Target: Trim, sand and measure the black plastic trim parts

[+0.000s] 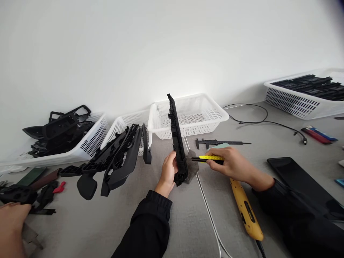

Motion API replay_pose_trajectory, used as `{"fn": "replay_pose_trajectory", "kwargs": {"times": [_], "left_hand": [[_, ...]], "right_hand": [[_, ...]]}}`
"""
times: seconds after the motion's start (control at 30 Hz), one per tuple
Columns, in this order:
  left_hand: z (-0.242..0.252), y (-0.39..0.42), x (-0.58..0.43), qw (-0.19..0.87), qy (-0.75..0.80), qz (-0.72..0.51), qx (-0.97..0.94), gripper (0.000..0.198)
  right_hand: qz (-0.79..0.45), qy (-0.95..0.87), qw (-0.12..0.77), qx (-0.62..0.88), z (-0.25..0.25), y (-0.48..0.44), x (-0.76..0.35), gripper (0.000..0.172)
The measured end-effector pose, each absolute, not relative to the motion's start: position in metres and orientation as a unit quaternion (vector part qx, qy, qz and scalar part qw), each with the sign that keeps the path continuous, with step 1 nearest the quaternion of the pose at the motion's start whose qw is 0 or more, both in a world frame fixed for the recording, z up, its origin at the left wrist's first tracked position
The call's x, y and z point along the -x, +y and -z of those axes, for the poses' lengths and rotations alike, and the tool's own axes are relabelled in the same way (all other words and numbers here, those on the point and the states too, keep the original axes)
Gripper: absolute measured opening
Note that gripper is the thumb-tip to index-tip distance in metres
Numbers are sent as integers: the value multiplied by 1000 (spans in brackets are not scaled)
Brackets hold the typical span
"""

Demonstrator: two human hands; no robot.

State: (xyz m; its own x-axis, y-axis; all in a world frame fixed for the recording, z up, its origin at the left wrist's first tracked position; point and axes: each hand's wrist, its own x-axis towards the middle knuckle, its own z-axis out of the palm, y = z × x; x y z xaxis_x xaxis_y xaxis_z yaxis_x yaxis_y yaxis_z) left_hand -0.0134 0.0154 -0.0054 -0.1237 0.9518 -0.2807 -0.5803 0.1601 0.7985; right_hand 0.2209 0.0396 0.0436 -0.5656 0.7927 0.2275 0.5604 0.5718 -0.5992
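My left hand (167,174) grips a long black plastic trim part (176,139) near its lower end and holds it upright, tilted slightly left. In my right hand (232,163) is a yellow and black utility knife (211,158), pointing left at the trim part's lower right edge. Whether the blade touches the part I cannot tell. Behind the knife's tip a dark grey pad or cloth (191,166) lies on the table. A yellow corded power tool (245,209) rests below my right wrist, and a dark caliper (220,142) lies beyond the knife.
A white basket (219,116) stands behind the trim part. Black parts (126,157) overhang another basket (120,123) on the left; a third basket (92,143) is piled with parts. Another person's hand (13,218) is at lower left. White cables (205,200), a black tray-like panel (303,182) and a full basket (298,102) lie rightward.
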Motion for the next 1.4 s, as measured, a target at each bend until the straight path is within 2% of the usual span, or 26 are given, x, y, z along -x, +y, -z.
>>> {"fn": "replay_pose_trajectory", "kwargs": {"times": [0.17, 0.6, 0.8, 1.4], "left_hand": [[6, 16, 13, 620, 434, -613, -225, 42], [6, 16, 12, 617, 432, -615, -233, 42], [4, 15, 11, 612, 440, -612, -239, 45], [0, 13, 10, 611, 451, -609, -230, 46]], "right_hand": [[-274, -869, 191, 364, -43, 38, -220, 15], [-260, -862, 221, 375, -47, 36, -219, 15], [-284, -879, 182, 336, -49, 28, -212, 13], [-256, -889, 170, 340, -52, 24, -208, 14]]}}
